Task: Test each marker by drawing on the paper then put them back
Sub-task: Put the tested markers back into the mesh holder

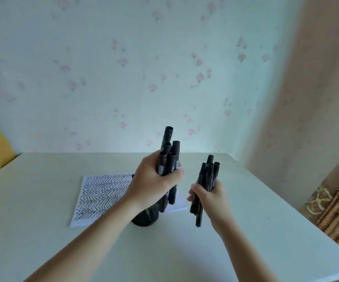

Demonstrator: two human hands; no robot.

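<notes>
Markers in both fists: your left hand (151,185) grips one bundle (167,157) above the black holder (144,217), your right hand (210,193) another (206,180), beside the scribbled paper (101,195).

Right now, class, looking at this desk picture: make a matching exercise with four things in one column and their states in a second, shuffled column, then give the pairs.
Things
1. left hand
2. right hand
3. paper
4. black holder

States
A. lies flat on the table, covered in zigzag lines
B. stands on the table below the left wrist
C. grips the larger bundle of black markers
D. grips the smaller bundle of black markers

Pairs: 1-C, 2-D, 3-A, 4-B
</notes>
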